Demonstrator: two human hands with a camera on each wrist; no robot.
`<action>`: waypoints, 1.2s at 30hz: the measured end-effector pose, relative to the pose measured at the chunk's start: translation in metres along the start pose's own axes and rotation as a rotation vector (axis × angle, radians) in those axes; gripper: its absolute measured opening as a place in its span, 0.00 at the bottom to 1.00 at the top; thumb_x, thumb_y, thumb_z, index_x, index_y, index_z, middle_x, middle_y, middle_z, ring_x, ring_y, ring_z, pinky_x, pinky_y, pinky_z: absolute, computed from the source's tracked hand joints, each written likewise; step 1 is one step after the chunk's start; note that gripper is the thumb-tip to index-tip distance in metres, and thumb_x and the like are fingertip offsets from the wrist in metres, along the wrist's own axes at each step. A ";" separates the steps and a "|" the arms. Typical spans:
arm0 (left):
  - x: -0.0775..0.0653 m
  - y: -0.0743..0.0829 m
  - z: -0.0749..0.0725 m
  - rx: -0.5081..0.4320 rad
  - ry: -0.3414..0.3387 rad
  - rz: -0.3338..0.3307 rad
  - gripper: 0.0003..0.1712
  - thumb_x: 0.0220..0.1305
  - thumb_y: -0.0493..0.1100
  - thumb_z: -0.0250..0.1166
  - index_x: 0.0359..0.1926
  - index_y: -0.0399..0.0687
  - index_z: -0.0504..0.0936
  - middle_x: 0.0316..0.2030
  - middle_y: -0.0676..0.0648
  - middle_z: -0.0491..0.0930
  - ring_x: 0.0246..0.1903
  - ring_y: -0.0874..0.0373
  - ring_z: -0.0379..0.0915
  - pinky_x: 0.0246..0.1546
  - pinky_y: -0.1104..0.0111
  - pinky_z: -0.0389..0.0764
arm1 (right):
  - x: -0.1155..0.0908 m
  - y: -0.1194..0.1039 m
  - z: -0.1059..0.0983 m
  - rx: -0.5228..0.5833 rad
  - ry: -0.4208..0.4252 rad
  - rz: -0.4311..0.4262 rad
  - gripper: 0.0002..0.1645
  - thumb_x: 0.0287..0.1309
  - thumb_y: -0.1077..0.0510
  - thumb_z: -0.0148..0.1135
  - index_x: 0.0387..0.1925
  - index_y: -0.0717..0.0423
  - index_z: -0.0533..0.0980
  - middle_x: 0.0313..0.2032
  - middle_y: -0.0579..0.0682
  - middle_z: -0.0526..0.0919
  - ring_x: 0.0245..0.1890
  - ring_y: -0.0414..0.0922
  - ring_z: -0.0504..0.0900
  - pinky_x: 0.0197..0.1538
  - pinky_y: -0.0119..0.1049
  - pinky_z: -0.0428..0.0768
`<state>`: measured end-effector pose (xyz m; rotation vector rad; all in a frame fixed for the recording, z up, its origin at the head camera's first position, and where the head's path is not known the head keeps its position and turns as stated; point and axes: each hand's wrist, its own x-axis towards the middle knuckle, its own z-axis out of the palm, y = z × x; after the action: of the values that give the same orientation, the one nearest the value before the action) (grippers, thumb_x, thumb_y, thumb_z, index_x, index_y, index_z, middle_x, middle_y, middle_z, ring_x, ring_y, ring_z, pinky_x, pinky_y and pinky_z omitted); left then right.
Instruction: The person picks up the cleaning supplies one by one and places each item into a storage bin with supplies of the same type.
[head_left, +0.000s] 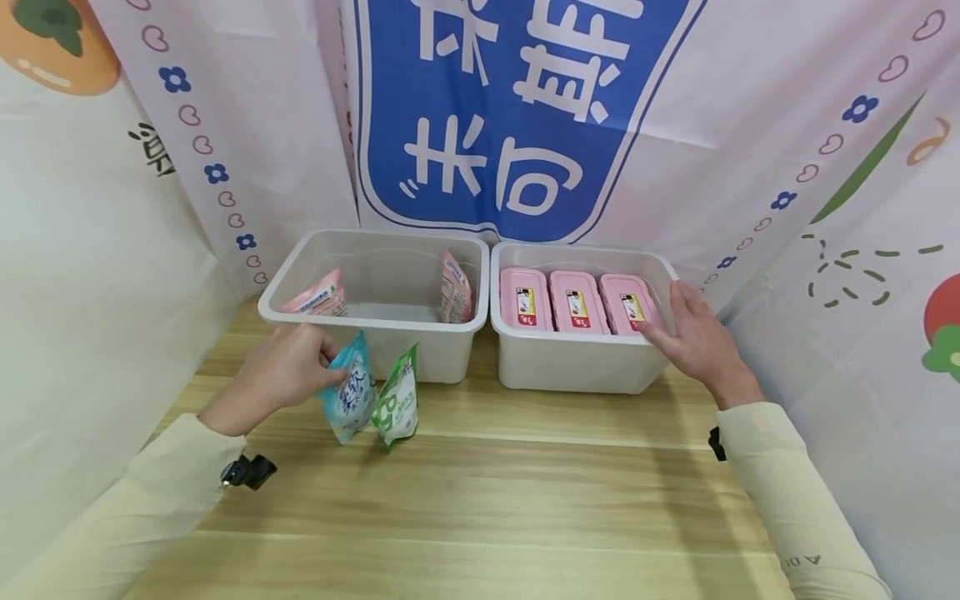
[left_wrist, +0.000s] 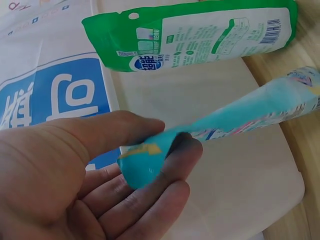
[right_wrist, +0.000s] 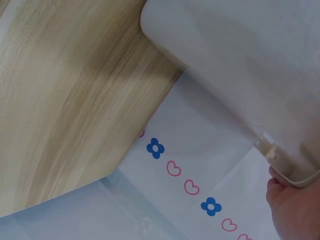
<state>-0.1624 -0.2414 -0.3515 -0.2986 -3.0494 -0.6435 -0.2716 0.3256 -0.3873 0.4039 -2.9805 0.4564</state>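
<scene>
Blue pouch (head_left: 354, 400), pinched only by its edge in the fingers of the left hand (head_left: 288, 367) in front of the left bin (head_left: 444, 357), could topple the adjacent green pouch (head_left: 399, 400) if swung sideways; right hand (head_left: 703, 340) holds the right bin (head_left: 577, 364) by its rim.

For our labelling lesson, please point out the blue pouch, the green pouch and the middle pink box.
Blue pouch (head_left: 352, 400), head view: middle of its printed face.
Green pouch (head_left: 398, 403), head view: middle of its printed face.
Middle pink box (head_left: 577, 307), head view: label on its lid.
</scene>
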 end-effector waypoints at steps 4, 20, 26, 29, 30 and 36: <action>-0.001 0.001 -0.001 0.005 0.024 0.005 0.06 0.60 0.37 0.75 0.26 0.42 0.89 0.21 0.50 0.85 0.19 0.59 0.74 0.17 0.69 0.71 | -0.001 0.000 0.000 0.000 -0.005 0.003 0.60 0.75 0.33 0.49 0.83 0.67 0.34 0.84 0.70 0.38 0.84 0.69 0.41 0.82 0.70 0.48; -0.005 -0.001 -0.008 0.037 0.016 0.053 0.06 0.61 0.35 0.75 0.27 0.42 0.89 0.24 0.48 0.87 0.20 0.59 0.75 0.18 0.68 0.74 | 0.001 -0.004 0.001 -0.013 -0.016 0.002 0.59 0.76 0.35 0.50 0.83 0.69 0.35 0.84 0.70 0.38 0.84 0.68 0.41 0.83 0.68 0.48; -0.007 0.002 -0.015 0.051 -0.005 0.057 0.04 0.62 0.36 0.75 0.29 0.42 0.90 0.24 0.49 0.87 0.20 0.60 0.75 0.20 0.68 0.74 | 0.000 -0.004 -0.001 -0.019 -0.012 0.000 0.59 0.76 0.34 0.49 0.83 0.69 0.35 0.83 0.71 0.39 0.84 0.69 0.42 0.82 0.68 0.49; -0.008 0.003 -0.019 0.058 -0.012 0.053 0.04 0.62 0.36 0.75 0.30 0.42 0.90 0.24 0.50 0.87 0.20 0.60 0.75 0.21 0.67 0.74 | 0.000 -0.003 -0.001 -0.015 -0.017 0.007 0.60 0.75 0.33 0.49 0.83 0.68 0.34 0.83 0.71 0.38 0.84 0.69 0.41 0.82 0.69 0.49; -0.009 0.004 -0.020 0.061 -0.011 0.056 0.04 0.62 0.37 0.75 0.30 0.42 0.90 0.24 0.50 0.87 0.21 0.60 0.75 0.21 0.67 0.74 | 0.000 -0.003 -0.001 -0.012 -0.019 0.009 0.60 0.75 0.33 0.49 0.83 0.67 0.34 0.84 0.70 0.37 0.84 0.69 0.41 0.82 0.69 0.49; -0.010 0.007 -0.031 0.072 -0.008 0.081 0.04 0.62 0.37 0.75 0.30 0.43 0.90 0.24 0.50 0.88 0.21 0.60 0.74 0.22 0.67 0.74 | 0.000 -0.001 -0.001 -0.008 -0.011 0.002 0.61 0.75 0.30 0.46 0.83 0.68 0.34 0.83 0.71 0.37 0.84 0.69 0.41 0.81 0.70 0.49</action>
<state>-0.1518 -0.2496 -0.3212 -0.4208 -3.0408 -0.5289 -0.2710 0.3251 -0.3864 0.4033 -2.9926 0.4438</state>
